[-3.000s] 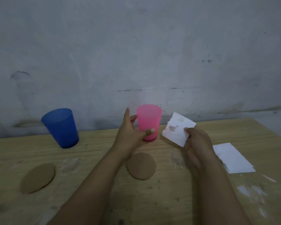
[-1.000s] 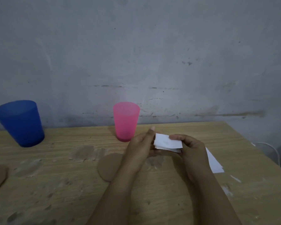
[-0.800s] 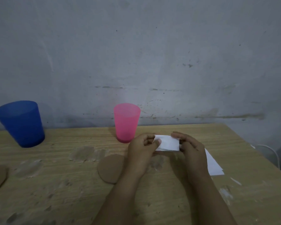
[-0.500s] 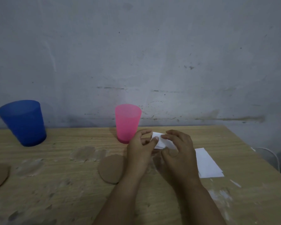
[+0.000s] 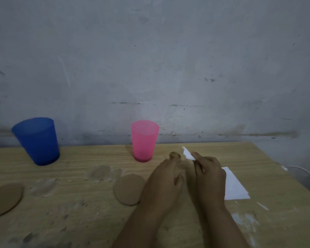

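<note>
My right hand pinches a small folded white paper between thumb and fingers, and the paper's corner sticks up past the fingertips. My left hand hovers just left of it with loosely curled fingers. It is blurred and appears to hold nothing; a small gap separates its raised fingertip from the paper. A pink plastic cup stands upright behind the hands. A round brown cardboard disc lies flat on the wooden table, partly under my left wrist.
A blue cup stands at the back left. A second cardboard disc lies at the left edge. A stack of white paper sheets lies right of my right hand. Smudges mark the tabletop. A white cable hangs past the right edge.
The pink cup went from my left hand to the table. Both hands then folded the paper together; now my left hand has come off it and only the right holds it.
</note>
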### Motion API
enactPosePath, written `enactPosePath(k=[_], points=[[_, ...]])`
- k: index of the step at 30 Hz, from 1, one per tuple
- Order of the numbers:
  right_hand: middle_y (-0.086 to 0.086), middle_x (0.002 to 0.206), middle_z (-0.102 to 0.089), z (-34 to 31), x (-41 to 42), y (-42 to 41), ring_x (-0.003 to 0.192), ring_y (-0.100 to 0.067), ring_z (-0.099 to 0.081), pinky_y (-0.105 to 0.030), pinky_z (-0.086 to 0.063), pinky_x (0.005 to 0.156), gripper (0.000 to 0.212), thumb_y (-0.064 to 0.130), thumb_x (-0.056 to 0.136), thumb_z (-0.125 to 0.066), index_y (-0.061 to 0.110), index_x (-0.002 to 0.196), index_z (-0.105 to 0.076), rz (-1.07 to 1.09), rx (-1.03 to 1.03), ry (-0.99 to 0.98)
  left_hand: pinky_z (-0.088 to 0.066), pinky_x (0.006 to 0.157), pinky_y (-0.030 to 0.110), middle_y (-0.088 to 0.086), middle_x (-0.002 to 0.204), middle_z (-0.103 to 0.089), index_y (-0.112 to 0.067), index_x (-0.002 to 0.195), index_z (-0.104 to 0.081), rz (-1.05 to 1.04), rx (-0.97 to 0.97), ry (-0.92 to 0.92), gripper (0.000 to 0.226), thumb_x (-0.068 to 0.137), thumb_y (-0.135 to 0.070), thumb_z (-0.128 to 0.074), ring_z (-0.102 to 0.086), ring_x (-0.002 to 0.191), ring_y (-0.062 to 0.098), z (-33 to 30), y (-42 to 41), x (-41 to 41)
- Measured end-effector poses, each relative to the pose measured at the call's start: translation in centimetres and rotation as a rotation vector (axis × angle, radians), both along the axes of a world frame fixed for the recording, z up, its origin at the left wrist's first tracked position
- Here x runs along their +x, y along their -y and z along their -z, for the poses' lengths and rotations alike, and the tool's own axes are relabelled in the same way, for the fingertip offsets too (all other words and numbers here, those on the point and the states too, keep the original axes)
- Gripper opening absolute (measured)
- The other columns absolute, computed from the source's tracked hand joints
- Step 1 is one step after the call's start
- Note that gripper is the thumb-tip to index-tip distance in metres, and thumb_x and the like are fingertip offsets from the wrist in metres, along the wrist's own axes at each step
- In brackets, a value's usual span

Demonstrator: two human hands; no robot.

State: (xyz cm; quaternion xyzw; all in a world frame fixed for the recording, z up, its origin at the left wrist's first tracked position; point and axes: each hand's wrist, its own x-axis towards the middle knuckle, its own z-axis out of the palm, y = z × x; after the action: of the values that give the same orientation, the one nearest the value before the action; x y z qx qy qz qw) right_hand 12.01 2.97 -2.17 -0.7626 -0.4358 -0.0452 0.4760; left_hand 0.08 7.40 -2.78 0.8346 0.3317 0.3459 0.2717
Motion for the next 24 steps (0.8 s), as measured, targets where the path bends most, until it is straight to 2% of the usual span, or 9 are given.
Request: enactPosePath(k=[3,6,8,10,12,14,17,19,24], points=[[-0.005,0.098,-0.063,0.3,0.4,-0.2,0.071,-0.003,-0.047,-0.002,-0.032,0.063,0.032,0.008,0.092,-0.049,0.021,0.116,-0.065,0.033,0.007,-0.021,-0.009,0.116,0.037,0.004,0.154,-0.028,-0.019,0.142,-0.035,-0.031,0.271,-0.468,0.054,0.093,-0.04,-0.038,-0.017,0.144,0.021,0.4,0.8,-0.6],[-0.006,0.101,-0.067,0.5,0.4,-0.3,0.08,-0.013,-0.053,-0.021,-0.038,0.07,0.028,0.01,0.093,-0.048,0.018,0.114,-0.065,0.039,0.016,-0.023,-0.035,0.107,0.046,0.004,0.135,-0.056,-0.021,0.122,-0.062,-0.022,0.344,-0.631,0.06,0.083,-0.057,-0.032,-0.049,0.129,0.021,0.3,2.1,-1.4],[-0.008,0.099,-0.067,0.5,0.4,-0.3,0.082,-0.018,-0.056,-0.025,-0.038,0.07,0.026,0.01,0.093,-0.048,0.015,0.112,-0.065,0.042,-0.003,-0.002,-0.037,0.107,0.046,0.001,0.128,-0.062,-0.023,0.116,-0.067,-0.001,0.389,-0.604,0.061,0.082,-0.062,-0.033,-0.056,0.121,0.019,0.8,2.5,-1.8],[-0.009,0.095,-0.067,0.5,0.4,-0.3,0.077,-0.017,-0.054,-0.025,-0.037,0.067,0.025,0.009,0.092,-0.049,0.014,0.109,-0.066,0.05,-0.024,0.029,-0.022,0.105,0.049,0.001,0.13,-0.061,-0.024,0.118,-0.065,0.006,0.379,-0.591,0.063,0.083,-0.065,-0.033,-0.054,0.123,0.021,0.8,2.5,-2.2],[-0.008,0.091,-0.067,0.4,0.4,-0.2,0.074,-0.013,-0.051,-0.024,-0.036,0.067,0.024,0.006,0.09,-0.051,0.014,0.104,-0.069,0.061,-0.028,0.053,-0.016,0.103,0.049,0.001,0.134,-0.058,-0.026,0.122,-0.062,0.021,0.37,-0.618,0.066,0.083,-0.069,-0.03,-0.051,0.126,0.022,0.7,2.2,-2.6],[-0.007,0.09,-0.067,0.4,0.2,-0.3,0.078,-0.013,-0.052,-0.023,-0.036,0.071,0.024,0.004,0.087,-0.053,0.013,0.101,-0.071,0.074,-0.042,0.071,-0.004,0.11,0.052,0.004,0.148,-0.042,-0.031,0.136,-0.047,0.098,0.35,-0.643,0.072,0.083,-0.073,-0.025,-0.033,0.139,0.025,0.5,1.4,-3.4],[-0.006,0.091,-0.07,0.5,0.3,-0.5,0.086,-0.019,-0.056,-0.023,-0.035,0.074,0.023,0.0,0.084,-0.055,0.01,0.096,-0.072,0.104,-0.063,0.108,0.021,0.11,0.047,-0.002,0.16,-0.004,-0.043,0.147,-0.007,0.166,0.321,-0.62,0.077,0.078,-0.077,-0.016,0.005,0.147,0.021,1.3,-0.1,-4.4],[-0.003,0.087,-0.07,0.6,0.3,-0.7,0.08,-0.016,-0.054,-0.024,-0.036,0.071,0.021,0.002,0.084,-0.054,0.011,0.092,-0.071,0.114,-0.09,0.124,0.021,0.109,0.043,-0.005,0.16,-0.001,-0.047,0.146,-0.002,0.16,0.3,-0.591,0.077,0.076,-0.076,-0.017,0.007,0.146,0.017,2.0,-0.4,-4.5],[-0.006,0.075,-0.071,0.4,0.3,-1.8,0.065,-0.02,-0.058,-0.029,-0.037,0.058,0.018,0.01,0.087,-0.054,0.014,0.09,-0.071,0.146,-0.194,0.15,0.02,0.108,0.04,-0.006,0.16,-0.008,-0.046,0.145,-0.011,0.139,0.297,-0.532,0.077,0.074,-0.075,-0.023,0.002,0.146,0.016,2.3,-0.7,-4.1]])
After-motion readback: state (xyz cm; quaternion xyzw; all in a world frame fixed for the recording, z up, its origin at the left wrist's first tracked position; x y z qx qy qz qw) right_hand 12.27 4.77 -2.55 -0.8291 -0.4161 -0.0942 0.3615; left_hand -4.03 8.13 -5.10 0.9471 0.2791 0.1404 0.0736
